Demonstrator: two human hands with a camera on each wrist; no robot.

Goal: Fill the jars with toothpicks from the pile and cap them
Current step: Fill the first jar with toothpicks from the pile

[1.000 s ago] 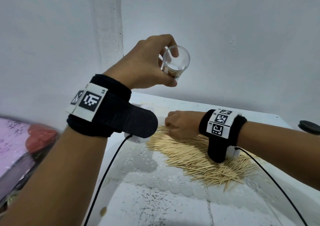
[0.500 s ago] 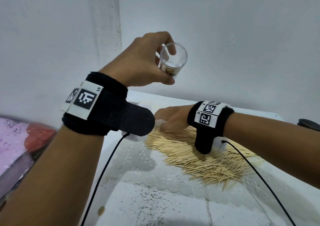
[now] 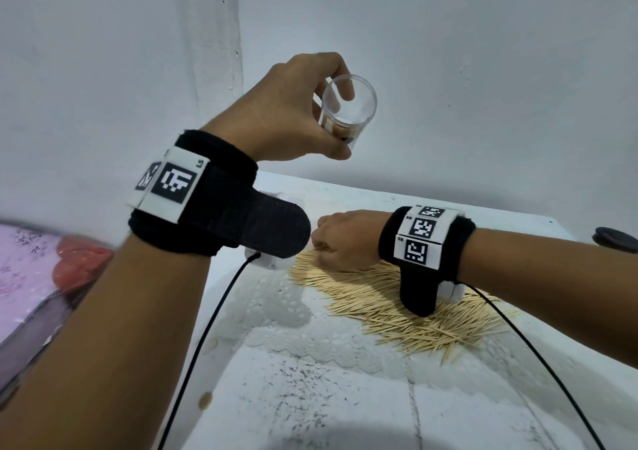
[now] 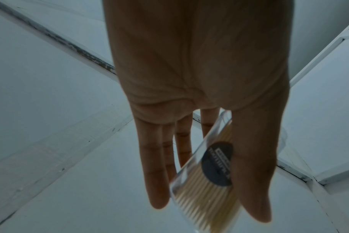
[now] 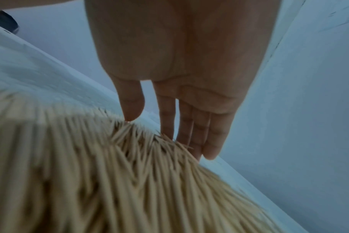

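Since the earlier frame the right hand (image 3: pixel 340 240) has drawn back onto the near-left end of the toothpick pile (image 3: pixel 390 308), knuckles up, fingers tucked under; its grip cannot be told from the head view. The left hand (image 3: pixel 290 114) holds a clear plastic jar (image 3: pixel 347 111) aloft, tilted, mouth toward the camera, above the white speckled surface (image 3: pixel 345 398).

Left wrist view: thumb and fingers (image 4: pixel 156 173) clasp the jar (image 4: pixel 205 186), toothpicks inside, round dark label showing.

Right wrist view: straight fingers (image 5: pixel 199 134) and thumb, narrowly parted, touch the pile's pointed tips (image 5: pixel 130 173) near the surface's far edge.
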